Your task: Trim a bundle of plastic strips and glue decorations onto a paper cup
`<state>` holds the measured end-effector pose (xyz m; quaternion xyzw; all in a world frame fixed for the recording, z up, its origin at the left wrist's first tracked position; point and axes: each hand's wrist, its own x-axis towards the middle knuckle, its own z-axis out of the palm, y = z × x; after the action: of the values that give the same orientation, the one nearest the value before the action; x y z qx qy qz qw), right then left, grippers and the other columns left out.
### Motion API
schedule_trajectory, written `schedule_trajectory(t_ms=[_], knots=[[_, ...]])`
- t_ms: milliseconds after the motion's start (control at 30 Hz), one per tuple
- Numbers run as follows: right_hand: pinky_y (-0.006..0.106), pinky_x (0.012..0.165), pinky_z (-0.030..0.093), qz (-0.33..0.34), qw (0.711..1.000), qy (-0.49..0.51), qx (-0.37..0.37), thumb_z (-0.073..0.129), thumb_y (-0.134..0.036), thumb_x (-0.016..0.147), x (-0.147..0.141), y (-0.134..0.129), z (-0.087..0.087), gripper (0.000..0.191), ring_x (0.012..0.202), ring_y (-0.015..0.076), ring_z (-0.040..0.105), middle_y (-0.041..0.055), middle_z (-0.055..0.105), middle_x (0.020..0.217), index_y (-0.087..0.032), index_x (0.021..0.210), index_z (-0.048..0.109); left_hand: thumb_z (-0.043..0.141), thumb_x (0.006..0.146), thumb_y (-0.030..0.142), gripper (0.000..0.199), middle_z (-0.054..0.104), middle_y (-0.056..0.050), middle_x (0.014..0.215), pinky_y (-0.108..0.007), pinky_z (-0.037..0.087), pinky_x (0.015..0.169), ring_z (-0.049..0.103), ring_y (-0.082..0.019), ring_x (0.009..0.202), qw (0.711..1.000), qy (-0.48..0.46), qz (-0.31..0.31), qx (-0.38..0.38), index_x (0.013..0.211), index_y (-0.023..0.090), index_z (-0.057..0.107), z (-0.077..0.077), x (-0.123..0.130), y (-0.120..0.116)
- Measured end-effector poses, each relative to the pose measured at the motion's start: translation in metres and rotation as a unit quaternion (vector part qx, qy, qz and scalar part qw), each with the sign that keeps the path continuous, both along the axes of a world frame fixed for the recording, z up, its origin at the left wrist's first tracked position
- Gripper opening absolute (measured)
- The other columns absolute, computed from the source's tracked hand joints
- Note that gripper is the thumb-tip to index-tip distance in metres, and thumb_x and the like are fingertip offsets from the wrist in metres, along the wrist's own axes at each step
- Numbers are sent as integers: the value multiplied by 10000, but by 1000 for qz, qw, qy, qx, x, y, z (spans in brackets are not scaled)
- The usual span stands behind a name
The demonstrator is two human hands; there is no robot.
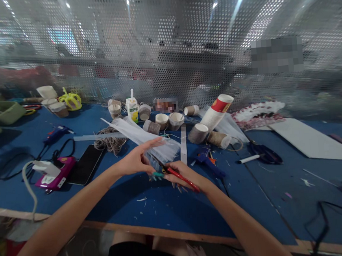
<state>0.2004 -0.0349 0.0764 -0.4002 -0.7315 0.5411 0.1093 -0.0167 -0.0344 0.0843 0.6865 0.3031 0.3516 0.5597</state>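
My left hand curves its fingers and thumb around the near side of a bundle of white translucent strips. The bundle fans out over the middle of the blue table. My right hand grips red-handled pliers, their dark jaws pointing up and left toward the left hand and the strip ends. Between the two hands a small teal piece shows; what it belongs to is unclear. Motion blur hides part of the left fingertips.
Twine spools and paper cups stand behind the strips, beside a drink carton. A stack of cups leans at right. Glue guns, a phone, a purple power strip and a tangle of cord surround the hands.
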Motion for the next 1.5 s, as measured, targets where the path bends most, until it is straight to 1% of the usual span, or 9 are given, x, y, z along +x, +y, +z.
schedule_trajectory(t_ms=[100, 267, 400, 567, 700, 833, 1100, 1300, 1500], knots=[[183, 358, 410, -26, 1000, -3, -1, 580, -384, 762, -2, 0, 3, 240, 390, 81, 489, -64, 466, 496, -152, 782, 521, 719, 663, 169, 826, 292, -155, 1466, -191, 526, 532, 661, -79, 608, 999, -5, 31, 25, 1371, 340, 329, 0, -2, 1], [166, 315, 381, -44, 999, -11, -14, 582, -367, 758, -1, 4, 1, 218, 335, 65, 451, -72, 447, 457, -168, 725, 497, 680, 729, 266, 577, 492, -155, 1327, -260, 530, 690, 651, -182, 873, 998, 5, 48, 42, 1272, 204, 496, 6, -6, 1], [164, 306, 378, -17, 1000, -3, -20, 585, -406, 760, 1, 6, -1, 264, 314, 59, 438, -75, 448, 439, -171, 702, 479, 523, 848, 309, 342, 586, -102, 1227, -285, 518, 775, 592, -204, 1010, 996, 7, 65, 61, 1162, 198, 602, 6, -8, 4], [163, 308, 367, 6, 1000, -15, -17, 556, -426, 791, 3, 7, -3, 272, 312, 58, 438, -67, 489, 451, -160, 768, 505, 603, 772, 233, 285, 685, -78, 1026, -243, 522, 661, 632, -163, 798, 990, 56, 110, 66, 1042, 183, 682, 0, -8, 8], [164, 338, 383, 16, 1000, -22, -7, 553, -428, 792, 5, 5, -3, 281, 344, 62, 464, -69, 480, 464, -154, 752, 504, 690, 691, 227, 256, 703, -82, 977, -244, 524, 621, 632, -147, 694, 992, 44, 103, 64, 937, 164, 719, -2, -10, 11], [170, 342, 384, 28, 999, -36, -10, 561, -458, 781, 5, 5, -2, 312, 357, 68, 474, -61, 492, 481, -152, 749, 508, 706, 673, 213, 289, 690, -93, 1050, -231, 518, 570, 606, -107, 598, 993, 59, 87, 59, 958, 166, 708, 1, -12, 10], [167, 350, 383, 41, 997, -50, -32, 573, -464, 776, 5, 5, 2, 319, 378, 65, 476, -53, 497, 516, -152, 761, 512, 696, 691, 224, 432, 581, -95, 1243, -170, 478, 491, 572, -51, 545, 989, 124, 34, 72, 1117, 226, 627, 11, -12, 5], [166, 394, 373, 56, 997, -16, -59, 580, -444, 776, 3, 3, 8, 312, 429, 53, 465, -31, 527, 594, -137, 797, 528, 690, 701, 246, 463, 515, -105, 1308, -172, 482, 503, 546, -30, 541, 988, 128, 28, 81, 1153, 230, 594, 12, -12, 3], [180, 401, 376, 47, 998, -17, -49, 590, -452, 772, -1, 2, 8, 321, 432, 65, 469, -27, 537, 591, -139, 831, 547, 667, 713, 214, 459, 492, -98, 1318, -163, 449, 484, 496, -9, 526, 989, 127, 15, 78, 1163, 243, 582, 10, -11, 3]])
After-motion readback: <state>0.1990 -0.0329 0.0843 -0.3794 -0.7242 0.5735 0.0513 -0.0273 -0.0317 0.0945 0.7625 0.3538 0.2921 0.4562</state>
